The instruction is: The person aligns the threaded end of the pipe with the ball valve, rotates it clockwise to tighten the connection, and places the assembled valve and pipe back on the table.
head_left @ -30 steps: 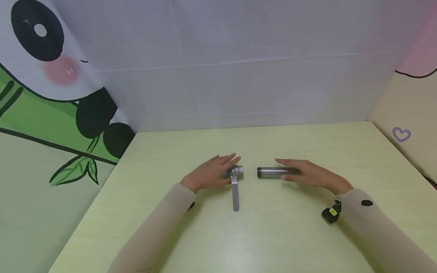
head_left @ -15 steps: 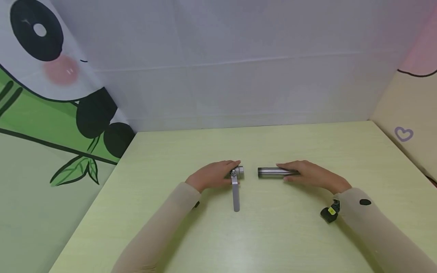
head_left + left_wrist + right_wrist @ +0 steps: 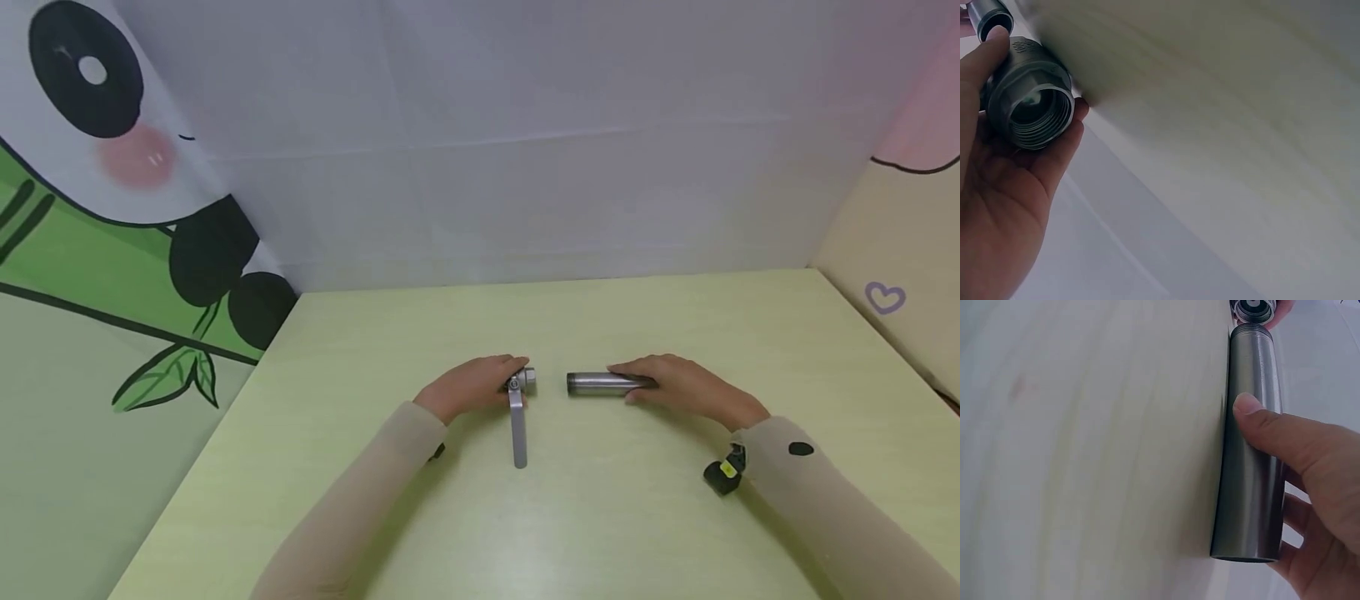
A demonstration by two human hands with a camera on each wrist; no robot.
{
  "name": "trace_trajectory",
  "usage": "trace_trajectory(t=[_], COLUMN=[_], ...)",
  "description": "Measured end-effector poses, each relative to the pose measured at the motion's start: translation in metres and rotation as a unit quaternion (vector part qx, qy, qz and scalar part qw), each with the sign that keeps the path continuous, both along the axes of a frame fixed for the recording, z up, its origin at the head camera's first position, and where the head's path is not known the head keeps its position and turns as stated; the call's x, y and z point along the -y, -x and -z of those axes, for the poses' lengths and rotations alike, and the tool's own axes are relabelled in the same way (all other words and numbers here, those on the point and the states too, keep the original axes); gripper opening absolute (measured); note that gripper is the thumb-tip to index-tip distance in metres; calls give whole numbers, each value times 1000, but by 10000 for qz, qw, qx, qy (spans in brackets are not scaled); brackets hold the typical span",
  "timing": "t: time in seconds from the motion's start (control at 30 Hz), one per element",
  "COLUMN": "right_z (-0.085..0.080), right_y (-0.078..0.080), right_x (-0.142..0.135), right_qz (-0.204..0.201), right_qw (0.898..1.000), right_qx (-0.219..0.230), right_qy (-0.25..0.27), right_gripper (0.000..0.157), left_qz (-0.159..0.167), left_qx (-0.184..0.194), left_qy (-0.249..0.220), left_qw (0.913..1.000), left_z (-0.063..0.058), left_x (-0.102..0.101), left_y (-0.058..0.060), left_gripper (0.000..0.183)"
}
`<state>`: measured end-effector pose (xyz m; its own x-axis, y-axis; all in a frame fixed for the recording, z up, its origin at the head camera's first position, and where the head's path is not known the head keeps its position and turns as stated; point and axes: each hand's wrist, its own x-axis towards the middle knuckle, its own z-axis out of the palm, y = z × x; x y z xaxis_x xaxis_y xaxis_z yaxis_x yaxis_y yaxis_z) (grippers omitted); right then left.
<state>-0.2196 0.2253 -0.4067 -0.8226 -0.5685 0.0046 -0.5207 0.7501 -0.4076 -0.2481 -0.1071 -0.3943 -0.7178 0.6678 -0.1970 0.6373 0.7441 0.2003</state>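
A metal ball valve [image 3: 530,380] with a long lever handle [image 3: 518,433] lies on the table, the handle pointing toward the person. My left hand [image 3: 474,387] grips the valve body from the left, thumb and fingers on opposite sides. In the left wrist view the valve's threaded opening [image 3: 1040,119] faces the camera. To the right is a steel pipe [image 3: 600,383], its threaded end [image 3: 1251,329] toward the valve with a small gap between. My right hand [image 3: 692,390] holds the pipe by its right part, thumb on one side and fingers on the other.
The pale wooden table [image 3: 555,517] extends all round both hands. A whitish cloth backdrop [image 3: 480,200] stands behind it, with printed cartoon panels at left and right. A small black wrist camera [image 3: 723,477] hangs under the right sleeve.
My left hand's spread fingers have closed round the valve. The right hand's thumb and fingers have drawn in onto the pipe. Valve and pipe have stayed in place.
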Motion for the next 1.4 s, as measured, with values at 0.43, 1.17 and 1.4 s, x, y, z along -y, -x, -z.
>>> trace_trajectory(t=[0.43, 1.17, 1.4], right_z=[1, -19, -23], right_y=[-2, -9, -12], right_x=[3, 3, 5], right_qz=[-212, -409, -505], right_qw=[9960, 9930, 9895], right_qx=[-861, -1111, -1335], right_qy=[-139, 50, 232], right_gripper=[47, 43, 44], left_qz=[170, 485, 546], left_qx=[-232, -1204, -1546], left_qy=[-71, -403, -608], left_qw=[9996, 9907, 9846], left_z=[0, -11, -14], left_x=[-2, 2, 2], left_y=[-1, -16, -26], left_gripper=[34, 49, 50])
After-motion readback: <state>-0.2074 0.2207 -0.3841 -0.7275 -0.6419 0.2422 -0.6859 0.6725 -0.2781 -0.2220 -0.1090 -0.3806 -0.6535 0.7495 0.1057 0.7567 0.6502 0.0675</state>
